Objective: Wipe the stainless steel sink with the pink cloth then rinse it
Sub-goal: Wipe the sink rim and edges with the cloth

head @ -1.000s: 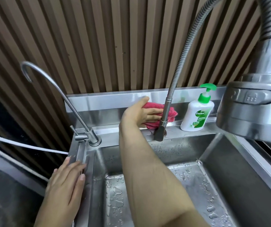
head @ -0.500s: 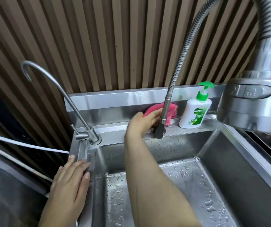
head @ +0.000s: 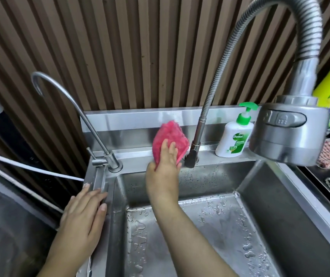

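head view. the right hand (head: 165, 162) presses the pink cloth (head: 169, 139) flat against the sink's rear upstand, fingers (head: 164, 148) spread over the lower part of the cloth and the palm behind it, so the cloth is pinned rather than bunched in a fist. just to the right of this hand stands the base of the flexible spring faucet (head: 195, 150), whose hose arcs up and over to the large spray head (head: 288, 132) hanging near the camera. further right of the hand, on the back ledge, stands a white soap dispenser (head: 234, 136) with a green pump. to the left of the hand, on the same ledge, rises a slim gooseneck tap (head: 108, 156). the left hand (head: 82, 214) lies open and flat, palm down, on the left rim of the stainless steel sink (head: 280, 206), holding nothing, apparently as a brace. below and in front of the right hand, the basin floor carries scattered water droplets. progress, as a judgement: wiping is under way on the back wall and ledge; the basin walls and floor look yet to be wiped, and no water runs from either tap, so the rinse remains.
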The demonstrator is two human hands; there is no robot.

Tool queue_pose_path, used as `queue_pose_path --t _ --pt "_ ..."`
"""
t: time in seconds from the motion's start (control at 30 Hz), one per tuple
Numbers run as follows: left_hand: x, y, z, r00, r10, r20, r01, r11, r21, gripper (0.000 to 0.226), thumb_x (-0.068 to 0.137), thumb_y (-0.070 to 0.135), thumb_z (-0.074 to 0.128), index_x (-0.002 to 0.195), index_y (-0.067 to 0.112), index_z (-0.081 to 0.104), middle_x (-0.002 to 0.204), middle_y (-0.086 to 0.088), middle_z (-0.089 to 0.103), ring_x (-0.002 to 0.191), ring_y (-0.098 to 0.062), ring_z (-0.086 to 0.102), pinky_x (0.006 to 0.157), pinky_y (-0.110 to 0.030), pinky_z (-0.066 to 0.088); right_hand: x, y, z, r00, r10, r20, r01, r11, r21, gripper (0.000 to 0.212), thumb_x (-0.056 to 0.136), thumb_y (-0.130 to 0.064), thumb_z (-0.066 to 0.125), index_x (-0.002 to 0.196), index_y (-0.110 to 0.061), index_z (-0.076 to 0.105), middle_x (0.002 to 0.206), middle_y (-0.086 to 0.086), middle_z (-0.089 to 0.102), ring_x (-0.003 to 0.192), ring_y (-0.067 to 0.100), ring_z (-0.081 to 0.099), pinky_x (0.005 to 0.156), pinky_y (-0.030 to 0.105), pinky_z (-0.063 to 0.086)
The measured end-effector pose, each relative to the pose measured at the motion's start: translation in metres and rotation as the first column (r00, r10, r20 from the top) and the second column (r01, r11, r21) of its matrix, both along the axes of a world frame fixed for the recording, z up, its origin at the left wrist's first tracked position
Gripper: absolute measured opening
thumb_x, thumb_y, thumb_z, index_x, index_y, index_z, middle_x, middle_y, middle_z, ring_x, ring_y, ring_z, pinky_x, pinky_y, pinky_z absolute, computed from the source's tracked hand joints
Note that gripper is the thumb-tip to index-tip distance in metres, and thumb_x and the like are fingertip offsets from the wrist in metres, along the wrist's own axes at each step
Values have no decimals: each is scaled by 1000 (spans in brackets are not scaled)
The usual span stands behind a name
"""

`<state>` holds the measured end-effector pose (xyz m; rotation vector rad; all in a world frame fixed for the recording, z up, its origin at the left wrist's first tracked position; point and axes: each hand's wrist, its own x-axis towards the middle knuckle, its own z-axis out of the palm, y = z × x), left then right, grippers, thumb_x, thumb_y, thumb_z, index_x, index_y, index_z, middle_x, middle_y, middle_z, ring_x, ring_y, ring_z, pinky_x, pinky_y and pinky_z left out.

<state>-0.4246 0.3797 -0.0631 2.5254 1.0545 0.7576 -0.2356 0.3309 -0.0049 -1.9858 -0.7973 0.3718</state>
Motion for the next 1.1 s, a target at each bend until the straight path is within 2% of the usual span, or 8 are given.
queue_pose_path --t 0.07,0.13,0.3,0.43,0.6,0.87,1.0,1.1 --pt "0 -1 0 1000 6 -8 -6 1000 1 49 93 47 25 114 20 61 117 13 55 133 -15 34 105 -47 29 10 8 -15 965 166 202 -75 916 -394 66 95 -27 42 150 -16 9 159 5 0 146 19 -5 115 49 -7" --pt "0 -2 1 1000 7 -5 -7 1000 -7 48 92 45 27 114 20 61 117 10 56 132 -14 34 105 -46 29 14 14 -25 905 296 306 -91 836 -541 64 95 -40 38 148 -12 18 158 12 8 146 26 -1 113 56 -6" --pt "1 -1 1 1000 6 -21 -6 1000 -10 48 91 46 27 113 19 61 117 12 54 132 -15 34 105 -51 31 37 20 -30 738 369 564 -52 865 -498 47 97 -39 31 134 -11 41 139 17 39 132 35 32 113 53 6" --pt "0 1 0 1000 11 -9 -12 1000 -28 47 91 46 29 112 20 61 118 7 57 133 -17 34 104 -57 33 45 24 -42 803 350 482 -89 871 -483 55 92 -43 31 144 -27 24 159 7 -2 145 30 -5 110 56 13" --pt "0 1 -1 999 17 -29 -18 998 -52 50 91 48 26 113 19 61 119 5 58 135 -13 30 106 -55 31 46 18 -38 849 345 399 -77 829 -554 54 94 -44 33 142 -22 24 158 17 0 145 34 -3 105 50 27" --pt "0 -2 1 1000 12 -4 -13 999 -33 51 92 48 26 114 18 61 118 10 55 134 -9 30 106 -55 32 32 -7 -41 806 385 450 -33 788 -615 53 100 -29 30 147 -13 12 155 26 5 143 41 0 112 58 9" --pt "0 0 0 1000 -5 -19 5 1000 -23 50 93 47 26 115 18 61 119 10 55 135 -15 32 105 -56 33 28 20 -39 855 294 427 26 798 -602 53 101 -38 20 147 -13 12 154 27 4 143 42 -1 109 61 10" --pt "0 1 -1 1000 -9 -28 9 1000 -9 50 93 45 27 116 17 61 119 9 55 135 -17 32 105 -56 33 11 41 -38 846 315 431 2 806 -592 55 100 -40 18 148 -12 12 154 27 5 143 42 1 112 62 -2"
